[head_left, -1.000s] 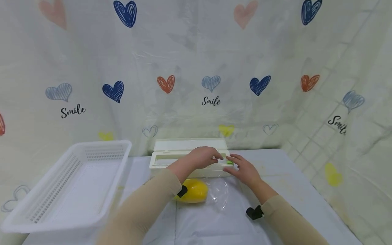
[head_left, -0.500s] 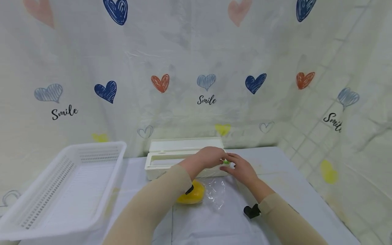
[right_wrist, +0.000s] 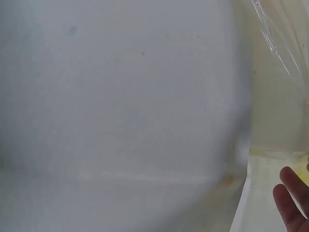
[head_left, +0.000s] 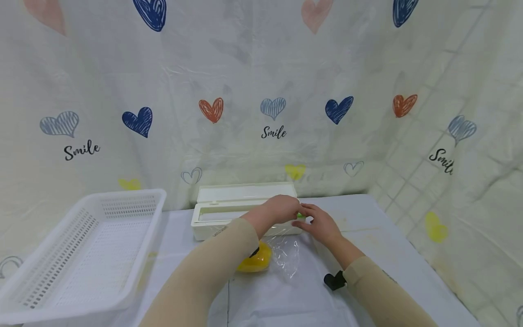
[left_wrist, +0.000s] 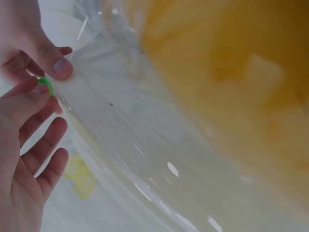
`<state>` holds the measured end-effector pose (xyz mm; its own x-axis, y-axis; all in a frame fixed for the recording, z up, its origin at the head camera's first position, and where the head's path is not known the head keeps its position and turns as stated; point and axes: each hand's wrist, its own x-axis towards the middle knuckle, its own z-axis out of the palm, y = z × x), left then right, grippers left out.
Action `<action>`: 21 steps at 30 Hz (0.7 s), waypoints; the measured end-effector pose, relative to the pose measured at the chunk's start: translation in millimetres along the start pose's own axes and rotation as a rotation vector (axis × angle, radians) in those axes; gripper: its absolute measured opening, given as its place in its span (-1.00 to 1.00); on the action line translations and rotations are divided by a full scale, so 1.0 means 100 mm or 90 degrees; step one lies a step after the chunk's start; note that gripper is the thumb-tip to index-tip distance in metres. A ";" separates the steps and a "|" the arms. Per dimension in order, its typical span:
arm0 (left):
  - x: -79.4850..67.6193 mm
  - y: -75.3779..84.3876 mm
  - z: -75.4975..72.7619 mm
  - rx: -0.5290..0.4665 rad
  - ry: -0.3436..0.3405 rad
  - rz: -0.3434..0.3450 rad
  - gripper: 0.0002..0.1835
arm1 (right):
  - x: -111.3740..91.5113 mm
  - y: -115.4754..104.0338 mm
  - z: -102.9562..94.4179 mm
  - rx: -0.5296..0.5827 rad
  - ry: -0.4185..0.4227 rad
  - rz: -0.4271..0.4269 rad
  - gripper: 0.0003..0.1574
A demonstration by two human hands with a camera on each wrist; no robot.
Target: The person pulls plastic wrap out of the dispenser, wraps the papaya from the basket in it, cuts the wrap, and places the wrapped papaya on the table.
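Note:
A long white cling film dispenser point(head_left: 204, 231) lies across the table with its lid point(head_left: 229, 193) raised. My left hand point(head_left: 283, 206) reaches over its right end, thumb and finger pinching a small green slider point(left_wrist: 46, 86). My right hand point(head_left: 327, 229) grips that same end, its thumb lying on the front wall and its fingers close to the left ones. Clear film point(head_left: 288, 259) trails down from the dispenser's front. Partly covered by film and my left wrist is a glossy yellow rounded thing point(head_left: 257, 261); its kind is unclear.
A white slotted plastic basket point(head_left: 161, 200) stands on the left of the table. Behind the dispenser hangs a curtain point(head_left: 237, 150) printed with hearts. A white cloth point(head_left: 376, 254) covers the table, its right edge slanting toward me.
My left hand has moved right, up to the green slider and against the right hand's fingertips. The right hand keeps its place at the dispenser's end. The head view has shifted slightly.

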<state>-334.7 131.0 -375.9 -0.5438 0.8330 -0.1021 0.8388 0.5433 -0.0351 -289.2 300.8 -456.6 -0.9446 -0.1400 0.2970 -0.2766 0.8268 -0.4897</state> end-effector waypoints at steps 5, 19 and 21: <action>0.02 0.00 -0.01 0.029 -0.012 0.005 -0.64 | 0.01 0.00 -0.01 -0.015 -0.005 0.010 -0.16; 0.05 0.00 -0.17 0.010 -0.045 -0.006 -0.69 | 0.01 -0.05 -0.07 -0.040 -0.015 0.011 -0.25; 0.04 0.00 -0.19 0.006 -0.049 -0.014 -0.70 | 0.01 -0.05 -0.08 -0.050 -0.014 0.004 -0.26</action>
<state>-337.7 136.6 -357.5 -0.5583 0.8106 -0.1767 0.8275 0.5595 -0.0480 -286.9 300.5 -447.6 -0.9501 -0.1453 0.2761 -0.2564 0.8680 -0.4253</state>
